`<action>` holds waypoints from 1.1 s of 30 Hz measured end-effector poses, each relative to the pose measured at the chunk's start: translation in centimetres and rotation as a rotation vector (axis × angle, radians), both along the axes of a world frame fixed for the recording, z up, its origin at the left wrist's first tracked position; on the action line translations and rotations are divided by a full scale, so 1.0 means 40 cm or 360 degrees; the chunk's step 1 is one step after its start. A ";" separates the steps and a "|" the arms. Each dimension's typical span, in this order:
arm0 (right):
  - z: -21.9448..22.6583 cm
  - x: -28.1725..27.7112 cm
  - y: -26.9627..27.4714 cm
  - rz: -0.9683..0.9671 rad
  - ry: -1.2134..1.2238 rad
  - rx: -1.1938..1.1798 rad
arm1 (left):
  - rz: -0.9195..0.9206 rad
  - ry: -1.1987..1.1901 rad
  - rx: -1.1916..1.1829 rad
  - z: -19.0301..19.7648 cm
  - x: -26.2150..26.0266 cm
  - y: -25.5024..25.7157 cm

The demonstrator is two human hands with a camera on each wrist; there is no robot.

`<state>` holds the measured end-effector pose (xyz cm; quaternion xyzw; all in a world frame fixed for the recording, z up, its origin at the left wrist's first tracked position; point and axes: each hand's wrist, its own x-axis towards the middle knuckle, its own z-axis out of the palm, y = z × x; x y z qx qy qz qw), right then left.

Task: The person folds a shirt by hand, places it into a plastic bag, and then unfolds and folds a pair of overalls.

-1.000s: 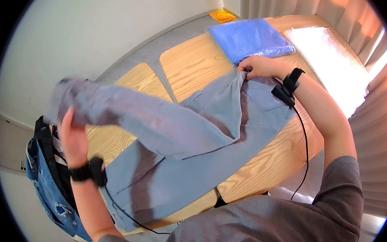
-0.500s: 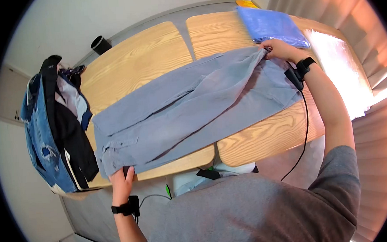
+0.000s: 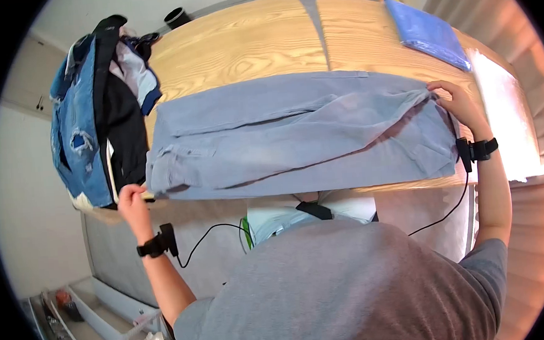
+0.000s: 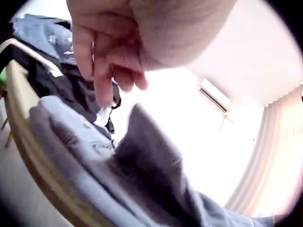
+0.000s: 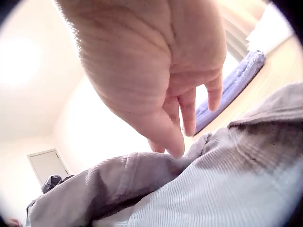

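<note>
A long grey-blue garment [image 3: 294, 131] of ribbed corduroy lies spread along the table's near side, a long folded section lying diagonally over it. Its left end is bunched and creased. My left hand [image 3: 133, 206] is just off the near left corner, and in the left wrist view its loosely bent fingers [image 4: 103, 87] hang above the raised cloth edge, holding nothing. At the other end is my right hand [image 3: 464, 108], its fingers spread over the garment's right edge. The thumb [image 5: 173, 142] rests on a ridge of the cloth in the right wrist view.
Ripped blue jeans [image 3: 80, 141] and dark clothes [image 3: 126, 129] are piled at the table's left end. A blue plastic-wrapped packet [image 3: 428, 32] and shiny white sheets [image 3: 505, 112] are at the right. A gap splits the wooden table [image 3: 239, 41]; a black bin [image 3: 177, 17] stands beyond.
My left hand brought the lifted section of the garment down toward the near left corner, then let go and moved slightly left. My right hand stayed at the right end, its fingers loosening.
</note>
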<state>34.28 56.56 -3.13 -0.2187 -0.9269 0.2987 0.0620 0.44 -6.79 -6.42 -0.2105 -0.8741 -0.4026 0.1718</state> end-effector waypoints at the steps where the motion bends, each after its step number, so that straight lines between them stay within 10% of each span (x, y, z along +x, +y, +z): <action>1: 0.010 0.007 0.002 0.0000 0.0038 0.0109 | -0.0015 0.0077 -0.0021 0.004 -0.018 -0.007; 9: -0.061 0.008 0.104 -0.0137 0.0056 0.0083 | -0.0945 -0.0301 -0.0640 0.016 0.018 0.236; 16: -0.060 -0.026 0.079 -0.0072 -0.0034 0.0077 | -0.0845 0.0070 -0.1126 0.037 0.061 0.307; 19: -0.081 -0.044 0.105 0.0442 0.0411 0.0808 | -0.0836 0.0126 -0.1185 0.041 0.069 0.325; 24: -0.087 -0.018 0.111 0.0063 0.0136 -0.0250 | -0.0795 0.0017 -0.1318 0.068 0.077 0.336; 33: -0.090 -0.006 0.120 0.0100 0.0079 -0.0344 | -0.0749 0.0728 -0.0928 0.184 0.152 0.226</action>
